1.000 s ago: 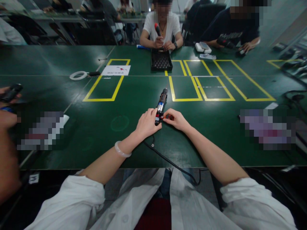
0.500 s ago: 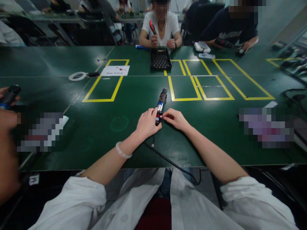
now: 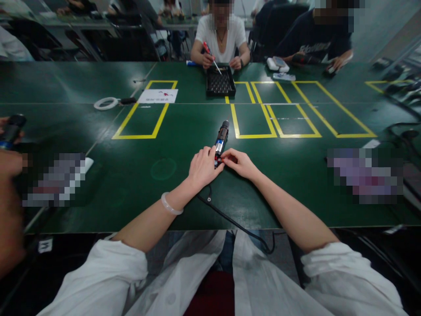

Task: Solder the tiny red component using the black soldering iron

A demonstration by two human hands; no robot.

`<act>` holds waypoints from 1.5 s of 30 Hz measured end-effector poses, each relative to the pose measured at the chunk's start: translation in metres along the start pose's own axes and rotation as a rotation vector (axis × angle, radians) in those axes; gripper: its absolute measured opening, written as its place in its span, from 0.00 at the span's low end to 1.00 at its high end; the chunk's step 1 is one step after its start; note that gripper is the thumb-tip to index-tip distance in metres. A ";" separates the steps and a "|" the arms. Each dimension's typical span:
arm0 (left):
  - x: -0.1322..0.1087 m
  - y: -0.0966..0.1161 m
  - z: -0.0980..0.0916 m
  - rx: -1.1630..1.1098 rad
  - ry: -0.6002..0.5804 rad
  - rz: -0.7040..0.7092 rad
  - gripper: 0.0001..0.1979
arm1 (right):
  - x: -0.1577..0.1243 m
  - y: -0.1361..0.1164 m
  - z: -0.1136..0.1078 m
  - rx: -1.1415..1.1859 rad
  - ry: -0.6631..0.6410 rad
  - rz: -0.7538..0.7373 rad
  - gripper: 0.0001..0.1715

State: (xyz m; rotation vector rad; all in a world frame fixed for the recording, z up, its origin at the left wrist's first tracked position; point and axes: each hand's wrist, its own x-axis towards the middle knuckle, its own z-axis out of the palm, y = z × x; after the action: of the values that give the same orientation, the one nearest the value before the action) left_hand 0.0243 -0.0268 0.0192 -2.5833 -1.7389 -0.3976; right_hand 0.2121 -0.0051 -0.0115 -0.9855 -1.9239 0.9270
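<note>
A slim, dark cylindrical power tool (image 3: 221,138) with a silver and blue middle section lies on the green table, its narrow tip pointing away from me. My left hand (image 3: 203,166) is closed over its near end from the left. At that same end, the fingertips of my right hand (image 3: 239,162) are pinched on a small red part, partly hidden by the fingers. A black cable (image 3: 226,216) runs from beneath my left hand over the table's front edge. Beside it, a short lead ends in a small ring terminal (image 3: 209,199).
Yellow tape rectangles (image 3: 256,136) mark the table ahead. A printed sheet (image 3: 158,95) and a coiled white cable (image 3: 105,103) lie at far left. Opposite, a person holds a red screwdriver (image 3: 209,50) over a black tray (image 3: 221,93). Blurred-out items lie at both sides.
My right fingertips have shifted slightly at the tool's near end, and my left hand has moved a little right. Across the table, the person's screwdriver has tipped down into the tray.
</note>
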 end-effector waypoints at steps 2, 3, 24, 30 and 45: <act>0.000 -0.001 -0.001 0.021 -0.002 0.002 0.31 | 0.001 0.005 0.000 0.055 0.008 0.031 0.11; 0.000 -0.002 -0.001 0.033 -0.004 0.003 0.31 | 0.001 0.008 0.000 0.090 0.012 0.048 0.12; -0.008 -0.162 -0.031 0.149 -0.038 -0.320 0.35 | 0.003 0.018 -0.003 0.243 0.035 0.130 0.12; -0.015 -0.238 -0.045 0.170 -0.056 -0.546 0.37 | 0.003 0.015 -0.002 0.231 0.024 0.127 0.11; -0.027 -0.274 -0.039 0.209 0.218 -0.719 0.26 | 0.002 0.012 -0.003 0.200 -0.004 0.133 0.12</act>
State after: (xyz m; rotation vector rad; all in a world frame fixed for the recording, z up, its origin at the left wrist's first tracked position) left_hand -0.2429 0.0486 0.0128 -1.6362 -2.4056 -0.4399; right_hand 0.2174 0.0029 -0.0195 -1.0018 -1.7455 1.1737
